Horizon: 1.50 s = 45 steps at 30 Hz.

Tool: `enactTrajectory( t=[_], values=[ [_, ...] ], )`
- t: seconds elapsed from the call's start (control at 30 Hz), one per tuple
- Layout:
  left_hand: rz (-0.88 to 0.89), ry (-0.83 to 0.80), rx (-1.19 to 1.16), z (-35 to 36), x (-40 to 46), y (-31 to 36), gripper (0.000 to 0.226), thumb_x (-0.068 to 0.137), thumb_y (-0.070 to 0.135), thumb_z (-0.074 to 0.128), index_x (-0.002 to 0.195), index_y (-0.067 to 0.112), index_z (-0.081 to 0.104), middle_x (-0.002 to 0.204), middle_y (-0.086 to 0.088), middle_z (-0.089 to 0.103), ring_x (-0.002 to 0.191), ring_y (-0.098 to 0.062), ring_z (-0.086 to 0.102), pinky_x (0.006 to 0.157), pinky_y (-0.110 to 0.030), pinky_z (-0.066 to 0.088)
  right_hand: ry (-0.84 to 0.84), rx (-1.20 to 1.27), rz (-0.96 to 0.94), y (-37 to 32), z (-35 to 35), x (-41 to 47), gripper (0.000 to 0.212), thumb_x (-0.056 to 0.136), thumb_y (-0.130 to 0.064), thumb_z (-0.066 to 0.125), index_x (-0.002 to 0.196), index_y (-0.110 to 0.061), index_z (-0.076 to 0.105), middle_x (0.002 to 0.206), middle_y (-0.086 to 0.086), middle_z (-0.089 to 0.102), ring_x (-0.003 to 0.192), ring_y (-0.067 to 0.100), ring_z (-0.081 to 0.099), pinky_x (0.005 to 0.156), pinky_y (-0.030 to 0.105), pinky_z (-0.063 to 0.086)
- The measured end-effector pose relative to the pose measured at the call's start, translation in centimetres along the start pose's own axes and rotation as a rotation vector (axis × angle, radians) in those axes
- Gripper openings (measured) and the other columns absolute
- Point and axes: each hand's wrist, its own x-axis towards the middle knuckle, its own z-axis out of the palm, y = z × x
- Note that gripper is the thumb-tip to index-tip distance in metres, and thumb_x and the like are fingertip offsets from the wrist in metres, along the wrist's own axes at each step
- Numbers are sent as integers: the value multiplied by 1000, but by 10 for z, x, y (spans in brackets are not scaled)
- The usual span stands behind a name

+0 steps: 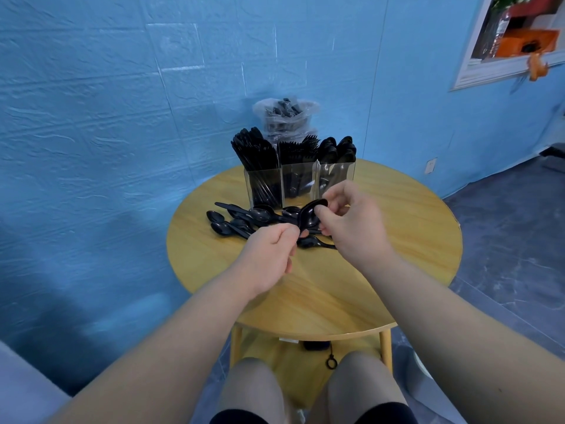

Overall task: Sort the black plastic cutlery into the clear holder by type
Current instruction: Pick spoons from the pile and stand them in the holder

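Both hands, left hand (269,252) and right hand (351,221), pinch one glossy black plastic spoon (310,214). Loose black spoons (241,221) lie before the three-compartment clear holder (299,182).

Round wooden table (382,270), light yellow grain, slim legs. On top, far side: clear holder (301,185), three compartments, knives left, forks middle, spoons right. Just behind holder: plastic bag of cutlery (286,116). In front of holder, left of centre: loose black spoons (241,220), overlapping pile.
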Motion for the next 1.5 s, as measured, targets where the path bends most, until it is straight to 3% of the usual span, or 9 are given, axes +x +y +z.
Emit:
enactTrajectory(
  t=[0.1, 0.23, 0.33, 0.5, 0.67, 0.87, 1.17, 1.3, 1.5],
  values=[
    [50, -29, 5, 2, -1, 2, 38, 102, 18, 38, 67, 26, 50, 54, 8, 42, 49, -9, 39, 51, -25, 37, 19, -108, -35, 0, -2, 2, 22, 86, -16, 65, 102, -26, 56, 85, -12, 58, 68, 5, 54, 60, 14, 43],
    [132, 1, 236, 2, 9, -1, 34, 103, 21, 34, 72, 20, 47, 62, 5, 48, 58, -14, 45, 63, -36, 44, -62, -69, -5, 1, -5, 2, 20, 94, -11, 53, 101, -24, 66, 82, 0, 68, 78, 15, 64, 76, 34, 55],
    [189, 52, 353, 3, 19, 5, 30, 103, 23, 33, 76, 30, 46, 68, 7, 50, 66, -15, 49, 64, -35, 43, -28, -22, 21, 3, -10, 6, 26, 97, -12, 48, 114, -21, 66, 83, -1, 70, 74, 8, 64, 77, 31, 57],
    [323, 39, 462, 6, 40, 29, 23, 103, 25, 33, 99, 23, 55, 75, 8, 53, 72, -12, 51, 64, -29, 39, 102, 98, -42, 1, -29, 20, 27, 94, -6, 51, 89, -28, 67, 74, -12, 68, 65, 0, 62, 66, 16, 53],
    [419, 142, 715, -2, 82, 44, 42, 100, 29, 43, 142, 26, 42, 125, 5, 51, 115, -13, 43, 98, -29, 36, 260, -31, -152, -4, -62, 57, 22, 93, -12, 55, 90, -27, 70, 70, -14, 65, 71, 8, 61, 72, 24, 51],
    [427, 277, 957, -11, 132, 52, 62, 92, 48, 52, 147, 26, 33, 141, 7, 43, 129, -19, 32, 107, -36, 30, 444, -379, -432, -26, -105, 141, 24, 93, -12, 50, 105, -11, 70, 83, 8, 70, 77, 27, 62, 70, 31, 46],
    [451, 246, 1155, -1, 174, 45, 64, 89, 55, 53, 143, 27, 36, 144, 8, 42, 130, -22, 31, 103, -41, 29, 114, -704, -454, -15, -80, 205, 25, 95, -10, 46, 101, -10, 71, 81, 9, 70, 64, 25, 48, 59, 29, 36],
    [464, 255, 1142, 1, 181, 38, 59, 90, 49, 55, 142, 28, 38, 142, 8, 44, 129, -21, 35, 103, -41, 29, -64, -801, -445, 5, -60, 210, 27, 97, -15, 44, 108, -11, 69, 102, 11, 71, 92, 34, 62, 80, 38, 49],
    [517, 295, 1122, 3, 186, 26, 58, 88, 43, 59, 141, 27, 41, 138, 5, 48, 125, -23, 39, 98, -41, 31, -455, -793, -255, 26, -49, 193, 40, 102, -20, 25, 124, -7, 56, 121, 14, 60, 114, 28, 47, 96, 34, 36]
  ],
)
